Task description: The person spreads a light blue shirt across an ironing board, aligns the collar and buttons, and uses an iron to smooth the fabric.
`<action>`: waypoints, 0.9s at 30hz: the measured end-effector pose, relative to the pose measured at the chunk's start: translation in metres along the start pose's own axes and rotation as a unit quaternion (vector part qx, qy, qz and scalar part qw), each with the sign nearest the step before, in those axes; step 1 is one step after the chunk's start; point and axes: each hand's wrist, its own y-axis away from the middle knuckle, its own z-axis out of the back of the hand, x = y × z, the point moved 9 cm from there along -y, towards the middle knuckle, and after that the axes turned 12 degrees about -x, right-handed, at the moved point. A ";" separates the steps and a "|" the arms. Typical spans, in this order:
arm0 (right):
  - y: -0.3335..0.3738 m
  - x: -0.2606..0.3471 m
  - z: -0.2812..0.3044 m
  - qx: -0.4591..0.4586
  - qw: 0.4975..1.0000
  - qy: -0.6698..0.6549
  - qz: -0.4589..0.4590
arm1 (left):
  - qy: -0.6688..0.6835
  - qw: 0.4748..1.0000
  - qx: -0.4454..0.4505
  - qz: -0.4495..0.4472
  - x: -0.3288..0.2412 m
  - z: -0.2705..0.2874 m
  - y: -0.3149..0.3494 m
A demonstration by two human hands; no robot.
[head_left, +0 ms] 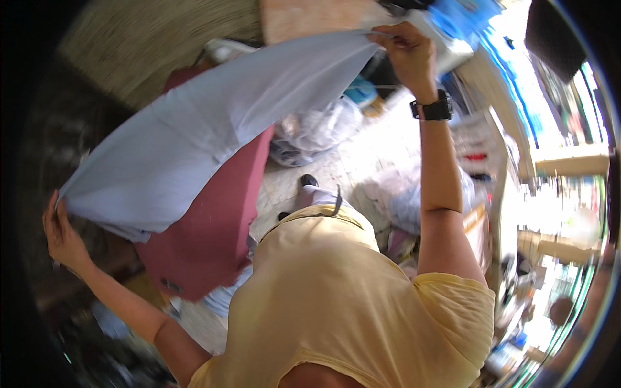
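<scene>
A light grey-blue piece of cloth [174, 136] is stretched in the air between my hands, sagging along its lower edge. My left hand [63, 236], low at the far left, pinches one corner of it. The opposite corner is gripped between the fingertips of my right hand [409, 55], raised at the upper right. Behind and below it lies a maroon fabric piece [213, 233] with a small dark mark near its lower edge; the pale cloth covers part of it. What supports the maroon fabric is hidden.
Clear plastic bags [317, 132] with contents I cannot make out lie on the pale tiled floor [339, 165]. To the right is a heap of pale cloth or bags [398, 194]. A blue item [462, 19] sits at the upper right. The edges are blurred.
</scene>
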 end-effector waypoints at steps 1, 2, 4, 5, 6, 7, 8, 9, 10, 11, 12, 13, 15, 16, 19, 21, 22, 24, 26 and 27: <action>0.012 -0.009 0.030 -0.025 0.999 0.029 -0.008 | 0.055 0.998 0.021 -0.022 -0.013 -0.027 -0.004; 0.025 -0.016 0.056 -0.051 0.997 0.053 -0.027 | 0.005 0.995 0.051 -0.087 -0.033 -0.056 -0.008; 0.051 -0.027 0.106 -0.109 0.987 0.116 -0.032 | 0.088 0.983 0.095 -0.128 -0.051 -0.114 -0.014; 0.064 -0.026 0.129 -0.139 0.978 0.151 -0.032 | 0.127 0.975 0.114 -0.145 -0.061 -0.143 -0.013; 0.075 -0.031 0.148 -0.149 0.973 0.172 -0.045 | 0.187 0.961 0.121 -0.166 -0.084 -0.170 -0.008; 0.086 -0.036 0.170 -0.159 0.967 0.192 -0.058 | 0.188 0.956 0.129 -0.186 -0.104 -0.197 -0.005; 0.097 -0.040 0.190 -0.168 0.960 0.212 -0.071 | 0.165 0.959 0.144 -0.182 -0.125 -0.223 -0.001; 0.111 -0.037 0.227 -0.203 0.957 0.171 -0.115 | 0.146 0.961 0.151 -0.177 -0.155 -0.237 0.007; 0.123 -0.047 0.244 -0.234 0.951 0.119 -0.164 | 0.201 0.945 0.150 -0.210 -0.177 -0.257 0.010; 0.133 -0.059 0.259 -0.263 0.939 0.066 -0.211 | 0.212 0.938 0.147 -0.230 -0.191 -0.283 0.010; 0.139 -0.060 0.281 -0.293 0.930 0.119 -0.186 | 0.237 0.928 0.144 -0.248 -0.217 -0.309 0.018; 0.148 -0.066 0.303 -0.297 0.917 0.169 -0.208 | 0.257 0.919 0.139 -0.266 -0.246 -0.327 0.027; 0.165 -0.080 0.343 -0.311 0.902 0.174 -0.243 | 0.261 0.909 0.172 -0.275 -0.303 -0.368 0.048; 0.171 -0.084 0.362 -0.321 0.889 0.200 -0.260 | 0.260 0.906 0.187 -0.277 -0.327 -0.388 0.058; 0.189 -0.101 0.422 -0.377 0.870 0.212 -0.237 | 0.304 0.889 0.242 -0.244 -0.393 -0.465 0.096; 0.201 -0.108 0.454 -0.362 0.859 0.271 -0.241 | 0.294 0.876 0.321 -0.207 -0.429 -0.527 0.133; 0.209 -0.113 0.469 -0.377 0.850 0.278 -0.241 | 0.296 0.863 0.356 -0.201 -0.456 -0.550 0.152; 0.231 -0.126 0.501 -0.411 0.831 0.269 -0.263 | 0.353 0.829 0.398 -0.173 -0.507 -0.586 0.189; 0.251 -0.136 0.525 -0.425 0.812 0.278 -0.288 | 0.383 0.800 0.433 -0.158 -0.557 -0.615 0.222; 0.261 -0.138 0.535 -0.433 0.800 0.287 -0.301 | 0.388 0.790 0.449 -0.155 -0.582 -0.631 0.240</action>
